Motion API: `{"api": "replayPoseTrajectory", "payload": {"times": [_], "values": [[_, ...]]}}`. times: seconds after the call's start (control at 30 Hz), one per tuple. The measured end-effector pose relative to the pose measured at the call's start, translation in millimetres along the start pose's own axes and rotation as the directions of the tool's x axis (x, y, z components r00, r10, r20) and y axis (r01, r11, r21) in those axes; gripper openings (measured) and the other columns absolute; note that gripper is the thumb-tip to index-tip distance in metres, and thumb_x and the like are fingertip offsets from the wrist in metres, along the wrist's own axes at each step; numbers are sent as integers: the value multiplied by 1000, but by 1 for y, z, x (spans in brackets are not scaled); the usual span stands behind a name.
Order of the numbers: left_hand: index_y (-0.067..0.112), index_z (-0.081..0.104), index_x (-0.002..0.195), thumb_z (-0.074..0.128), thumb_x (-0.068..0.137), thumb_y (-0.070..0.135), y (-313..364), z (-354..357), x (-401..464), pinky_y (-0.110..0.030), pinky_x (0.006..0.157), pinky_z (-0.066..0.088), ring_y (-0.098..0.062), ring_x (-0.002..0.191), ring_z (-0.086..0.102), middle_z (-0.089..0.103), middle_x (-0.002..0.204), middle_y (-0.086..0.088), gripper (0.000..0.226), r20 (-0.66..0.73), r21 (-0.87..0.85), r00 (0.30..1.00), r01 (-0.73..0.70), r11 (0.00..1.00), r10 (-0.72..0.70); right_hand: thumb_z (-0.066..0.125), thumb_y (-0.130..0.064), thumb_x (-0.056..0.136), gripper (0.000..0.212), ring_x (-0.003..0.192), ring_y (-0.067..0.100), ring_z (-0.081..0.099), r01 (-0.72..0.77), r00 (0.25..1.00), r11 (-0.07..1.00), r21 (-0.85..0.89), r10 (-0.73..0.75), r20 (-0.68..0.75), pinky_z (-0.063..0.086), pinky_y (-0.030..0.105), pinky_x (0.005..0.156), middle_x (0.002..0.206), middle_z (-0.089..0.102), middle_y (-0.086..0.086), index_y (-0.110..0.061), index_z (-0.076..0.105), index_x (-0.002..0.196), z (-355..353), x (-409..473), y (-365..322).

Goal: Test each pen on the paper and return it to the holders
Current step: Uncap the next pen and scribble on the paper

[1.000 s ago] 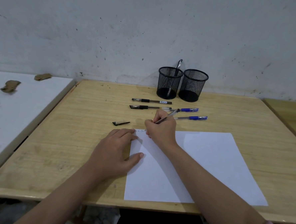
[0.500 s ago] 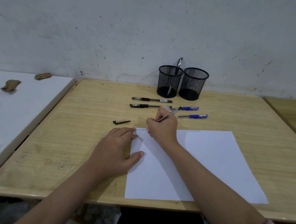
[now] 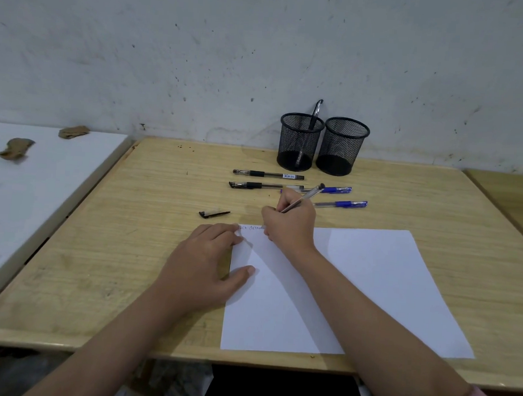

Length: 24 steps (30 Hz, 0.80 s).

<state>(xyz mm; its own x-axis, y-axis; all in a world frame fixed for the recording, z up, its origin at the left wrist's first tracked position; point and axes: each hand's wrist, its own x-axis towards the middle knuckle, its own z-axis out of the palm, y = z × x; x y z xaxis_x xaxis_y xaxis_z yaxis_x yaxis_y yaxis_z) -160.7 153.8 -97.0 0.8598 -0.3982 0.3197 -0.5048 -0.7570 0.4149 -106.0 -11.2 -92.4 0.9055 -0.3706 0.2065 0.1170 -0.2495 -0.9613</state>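
— Where's the pen?
— The right hand [image 3: 291,222] pinches a pen [image 3: 303,198] at the paper's [image 3: 371,281] top left corner; the left hand [image 3: 210,262] lies flat, holding the sheet's left edge.
— The tip?
— Hidden behind fingers; the writing is probably letters.
— Count?
— Four pens [image 3: 267,175] on the table [image 3: 128,251], one cap [image 3: 214,214], two holders [image 3: 300,142], one holding a pen.

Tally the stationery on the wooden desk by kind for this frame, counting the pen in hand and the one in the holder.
Pens: 6 — black pen, second black pen, blue pen, second blue pen, pen in the right hand, pen in the left holder
Mesh holders: 2
Loose pen caps: 1
Paper sheets: 1
Total: 10
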Motion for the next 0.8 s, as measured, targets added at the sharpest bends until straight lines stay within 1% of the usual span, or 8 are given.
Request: {"api": "replayPoseTrajectory", "payload": {"times": [0.17,0.27,0.37,0.43,0.5,0.6,0.7,0.8], "values": [[21,59,116,51,71,61,0,0,-2,-23,94,37,-9,120,45,53,131,10,61,-9,7,1000,-3,1000,3,56,9,68,38,45,26,44,6,1000,1000,-20,-6,-21,45,32,40,50,30,2,-15,31,53,0,0,0],[22,58,116,51,71,62,-1,-1,0,-26,94,40,-9,120,45,53,131,11,61,-8,17,1000,0,1000,0,56,8,72,34,44,26,51,-42,997,998,37,45,-64,41,22,35,52,35,9,-12,33,56,-5,0,-3],[23,61,112,51,69,63,-4,-2,5,-24,91,39,-8,117,46,55,126,13,60,4,10,1000,-2,1000,2,62,1,78,33,40,18,58,-137,982,966,220,161,-94,47,24,40,51,47,10,-13,38,60,-8,0,-7],[21,64,104,53,70,58,-8,-3,10,-23,84,42,-10,108,51,60,115,11,52,-25,7,1000,-11,1000,12,71,-10,80,34,38,14,58,-163,978,944,287,194,-83,47,23,41,53,51,11,-12,42,63,-9,0,-9],[17,66,97,55,72,48,-14,-5,19,-28,74,48,-15,95,56,64,103,6,41,-118,22,993,-18,1000,20,77,-20,77,33,35,13,54,-181,978,944,275,203,-50,42,19,37,53,54,11,-9,47,70,-10,-3,-13],[15,65,101,61,77,30,-25,-7,35,-31,67,45,-20,90,54,61,98,0,28,-230,44,971,80,996,-68,84,-21,69,32,38,11,54,-205,978,939,277,210,15,43,18,39,54,59,4,-11,54,70,-11,-5,-19],[13,66,105,62,82,20,-35,-7,44,-31,69,43,-24,94,52,60,99,-5,25,-220,70,952,231,970,-211,79,-21,75,16,45,10,54,-200,980,945,258,188,71,43,17,40,58,62,1,-17,64,71,-13,-6,-26],[13,68,95,60,83,19,-34,-8,47,-30,68,41,-22,91,53,61,93,-3,15,-189,35,944,282,959,-271,67,-18,86,7,47,7,51,-212,976,936,282,191,101,40,17,37,64,62,3,-14,69,80,-17,-8,-31]]}}
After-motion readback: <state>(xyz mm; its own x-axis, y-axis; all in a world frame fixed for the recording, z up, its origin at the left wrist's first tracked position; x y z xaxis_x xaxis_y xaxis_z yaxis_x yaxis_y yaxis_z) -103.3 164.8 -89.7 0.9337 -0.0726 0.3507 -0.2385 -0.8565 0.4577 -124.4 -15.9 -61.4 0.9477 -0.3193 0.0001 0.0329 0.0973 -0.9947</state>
